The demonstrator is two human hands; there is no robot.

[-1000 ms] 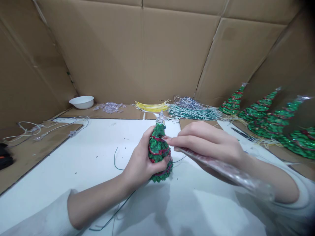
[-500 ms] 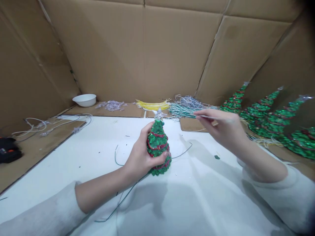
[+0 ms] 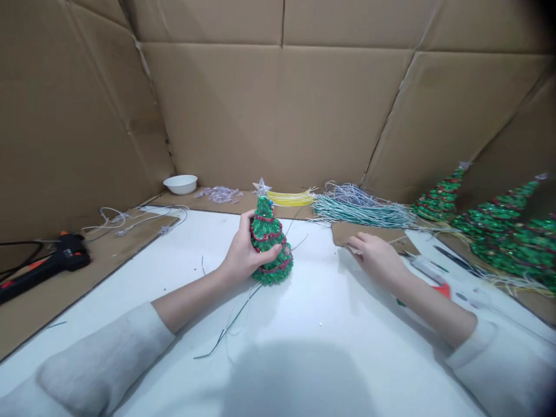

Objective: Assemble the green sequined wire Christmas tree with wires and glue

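Note:
A small green tree [image 3: 270, 263] with red garlands and a clear star [image 3: 262, 188] on its tip stands upright at the middle. My left hand [image 3: 247, 249] is wrapped round its left side, thumb across the front. To the right, my right hand [image 3: 373, 255] is low over the front edge of a cardboard piece [image 3: 343, 231], fingers pinched on a small whitish thing that I cannot make out. Thin dark green wires [image 3: 237, 318] lie below and beside the tree on the white table [image 3: 304, 370].
Behind are a white bowl [image 3: 180, 185], clear stars [image 3: 220, 194], yellow wires [image 3: 291, 199] and green wires [image 3: 369, 213]. A black glue gun [image 3: 65, 258] lies left. Finished trees [image 3: 499, 217], a black tool [image 3: 454, 259] and a red-handled item [image 3: 442, 291] are at right.
My right hand has come down toward the table. My left hand still holds the tree, whose tip now leans less toward me. The view has shifted left, bringing the glue gun further in.

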